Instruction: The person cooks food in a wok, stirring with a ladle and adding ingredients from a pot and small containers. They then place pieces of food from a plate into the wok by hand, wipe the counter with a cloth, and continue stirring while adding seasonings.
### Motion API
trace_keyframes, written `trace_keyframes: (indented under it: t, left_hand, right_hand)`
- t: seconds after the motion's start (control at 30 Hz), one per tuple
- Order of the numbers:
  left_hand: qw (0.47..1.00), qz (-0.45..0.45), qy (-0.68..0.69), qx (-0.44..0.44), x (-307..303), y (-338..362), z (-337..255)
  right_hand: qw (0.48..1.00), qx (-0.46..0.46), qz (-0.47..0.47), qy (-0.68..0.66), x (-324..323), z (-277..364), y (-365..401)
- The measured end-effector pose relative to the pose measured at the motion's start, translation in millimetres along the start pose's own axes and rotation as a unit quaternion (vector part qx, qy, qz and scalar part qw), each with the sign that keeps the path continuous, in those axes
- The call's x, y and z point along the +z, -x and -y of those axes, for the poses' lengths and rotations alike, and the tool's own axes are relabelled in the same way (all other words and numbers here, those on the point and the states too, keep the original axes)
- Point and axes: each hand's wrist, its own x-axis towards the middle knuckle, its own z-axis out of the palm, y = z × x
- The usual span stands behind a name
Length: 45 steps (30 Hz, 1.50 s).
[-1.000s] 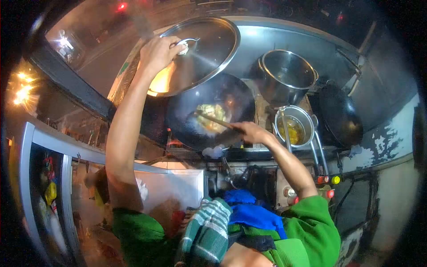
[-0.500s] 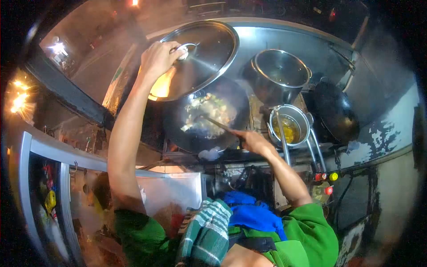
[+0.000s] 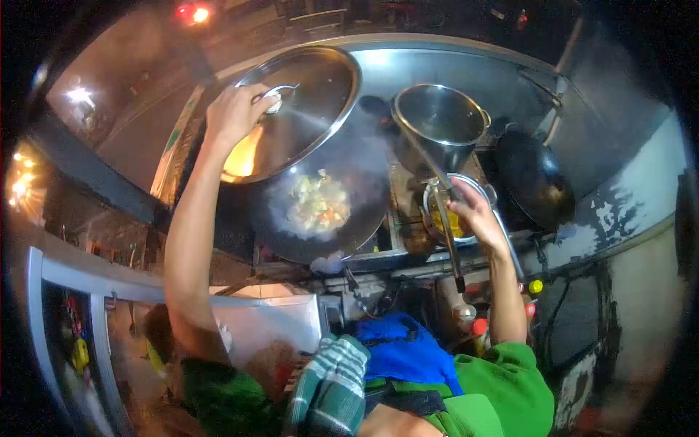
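My left hand [image 3: 233, 116] grips a white cloth [image 3: 274, 104] at the handle of a large round metal lid [image 3: 320, 91], held tilted up behind the wok. Steam rises from chopped food [image 3: 320, 207] in the dark wok [image 3: 366, 222]. My right hand [image 3: 473, 211] is wrapped round a long-handled ladle [image 3: 429, 162], above the small metal pot [image 3: 428, 227]. The ladle points up and left past the tall pot; what looks like its dark round head is beside that pot's rim. Yellowish liquid shows in the small pot, partly covered by my hand and a long handle [image 3: 450, 251].
A tall metal pot [image 3: 457, 154] stands behind the small one. Another dark wok [image 3: 535, 178] is at the right. Bottles with red and yellow caps [image 3: 536, 286] stand below my right forearm. A metal panel [image 3: 269, 320] lies nearer my body on the left.
My right hand has lifted the ladle out of the wok and moved right, over the small pot. My left hand still holds the lid up, with the whole view shifted slightly.
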Motion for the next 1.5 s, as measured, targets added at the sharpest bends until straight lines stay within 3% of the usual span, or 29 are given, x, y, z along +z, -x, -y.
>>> trace_keyframes:
  t: [0.03, 0.1, 0.17, 0.27, 0.33, 0.43, 0.47, 0.57, 0.63, 0.67, 0.7, 0.77, 0.83, 0.87, 0.97, 1.03, 1.13, 1.2, 1.3, 1.33, 1.43, 1.5]
  left_hand:
    - [0.999, -0.018, -0.022, 0.014, 1, 3, 0]
    - [1.000, -0.003, -0.017, -0.004, 3, 0, 5]
    - [1.000, 0.011, 0.005, -0.012, 3, -1, 6]
    - [1.000, 0.007, -0.006, -0.011, -1, 5, 3]
    - [0.999, -0.001, -0.039, -0.011, -1, 7, 5]
    - [0.999, 0.026, -0.027, -0.032, -4, 6, 4]
    - [0.999, -0.012, -0.046, -0.006, -2, 10, 8]
    - [0.999, -0.008, -0.052, -0.013, -3, 13, 15]
    - [0.999, 0.019, -0.049, -0.014, -5, 10, 21]
    - [0.998, 0.024, -0.033, -0.037, -6, 10, 21]
    - [0.998, 0.027, -0.018, -0.056, -5, 10, 20]
    - [0.997, 0.022, -0.029, -0.065, -3, 8, 21]
    - [0.997, 0.016, -0.036, -0.066, -2, 7, 26]
    - [0.998, 0.005, -0.032, -0.048, 1, 7, 29]
    - [0.999, 0.005, -0.027, -0.045, -5, 12, 21]
    - [0.999, 0.015, -0.001, -0.050, -7, 16, 19]
    - [0.999, 0.008, -0.023, -0.039, -10, 22, 19]
    - [0.999, -0.004, -0.028, -0.025, -9, 26, 24]
    - [0.999, -0.014, -0.037, -0.011, -14, 30, 26]
    - [0.999, -0.014, -0.043, -0.010, -16, 30, 26]
    - [1.000, -0.001, 0.020, -0.017, -14, 32, 28]
    - [0.998, 0.019, -0.026, -0.049, -13, 32, 30]
  right_hand:
    - [0.996, -0.062, -0.035, 0.052, -13, -10, -13]
    - [0.985, -0.089, -0.089, 0.117, -37, -18, -44]
    - [0.993, 0.074, -0.053, 0.080, -52, 16, -68]
    - [0.990, 0.078, -0.070, 0.093, -73, -19, -141]
    - [0.979, 0.136, -0.065, 0.135, -71, 4, -149]
    - [0.979, 0.146, -0.024, 0.144, -90, -21, -186]
    - [0.981, 0.182, -0.054, 0.035, -89, -32, -193]
    - [0.956, 0.145, -0.053, -0.251, -83, -27, -166]
    - [0.897, 0.125, -0.094, -0.414, -72, -4, -139]
    - [0.850, 0.134, -0.014, -0.508, -80, -24, -146]
    - [0.815, 0.139, 0.080, -0.557, -84, -36, -147]
    - [0.830, 0.119, 0.053, -0.542, -45, 13, -111]
    - [0.822, 0.104, 0.116, -0.547, -20, 26, -99]
    - [0.838, 0.099, 0.076, -0.531, -2, 35, -94]
    - [0.843, 0.122, 0.151, -0.502, 41, 26, -108]
    - [0.874, 0.149, 0.116, -0.447, 83, 39, -104]
    - [0.941, 0.171, 0.117, -0.268, 142, 22, -118]
    - [0.975, 0.124, 0.151, -0.108, 173, -4, -132]
    - [0.980, 0.002, 0.196, 0.043, 199, -43, -144]
    - [0.970, -0.091, 0.161, 0.160, 203, -50, -140]
    - [0.933, -0.163, 0.204, 0.245, 198, -53, -122]
    - [0.891, -0.129, 0.262, 0.348, 178, -44, -107]
